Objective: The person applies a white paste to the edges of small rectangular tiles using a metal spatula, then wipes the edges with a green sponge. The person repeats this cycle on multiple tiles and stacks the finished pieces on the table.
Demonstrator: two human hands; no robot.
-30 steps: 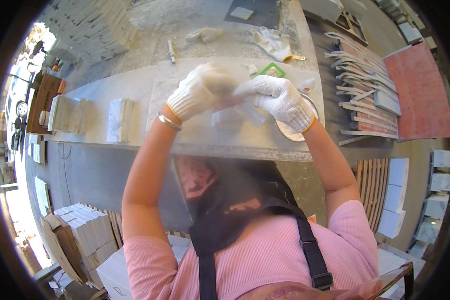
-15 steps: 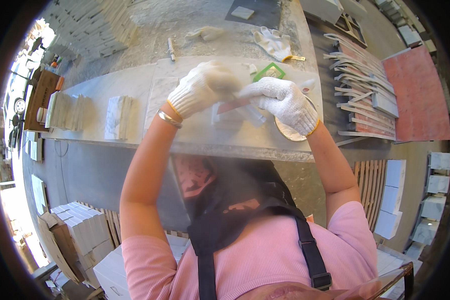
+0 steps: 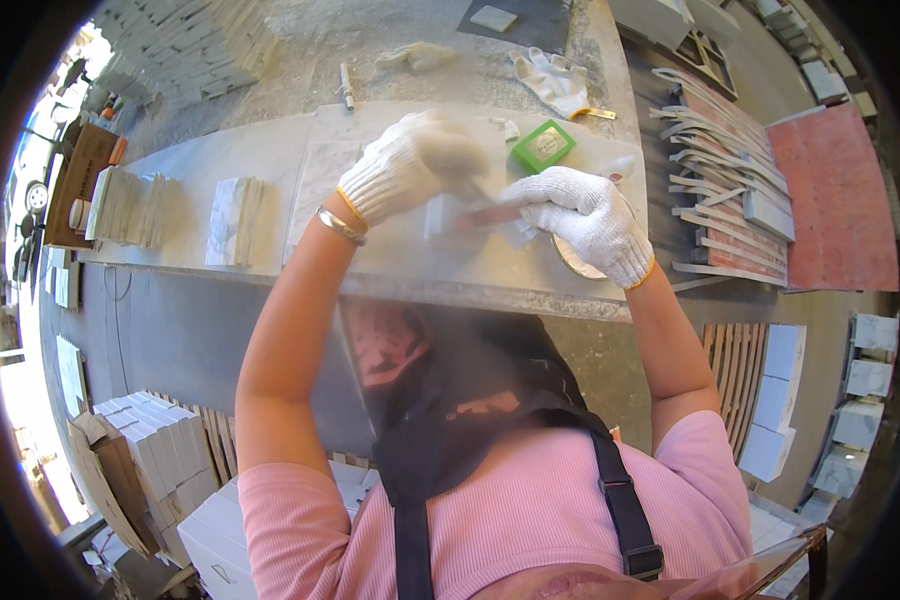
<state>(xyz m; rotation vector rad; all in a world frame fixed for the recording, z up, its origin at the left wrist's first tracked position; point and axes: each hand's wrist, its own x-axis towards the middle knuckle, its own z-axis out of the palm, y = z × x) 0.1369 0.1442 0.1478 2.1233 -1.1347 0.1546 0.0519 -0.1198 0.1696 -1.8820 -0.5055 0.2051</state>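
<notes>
Both my hands wear white knit gloves above the work table [image 3: 260, 165]. My left hand [image 3: 410, 165] is at the centre, its fingers smeared by motion. In my right hand [image 3: 585, 215] the fingers are closed on a reddish flat strip [image 3: 485, 215] that points toward the left hand; its kind is blurred. A pale blurred piece [image 3: 440, 215] lies beneath, between the hands. Partly hidden by my right hand is a round thing with a golden rim [image 3: 570, 260]. Just beyond that hand sits a green box [image 3: 544, 146] with a pale label.
Stacked marble-look tiles [image 3: 234, 222] stand at left on the table. A loose glove [image 3: 552, 82], another glove [image 3: 416, 56] and a marker-like stick [image 3: 346, 86] lie farther back. Pale strips [image 3: 710, 170] cover a red board at right. White boxes [image 3: 155, 435] stand lower left.
My right hand has shifted slightly right and down with the reddish strip. The left hand stays near the same place, still blurred. More of the green box shows.
</notes>
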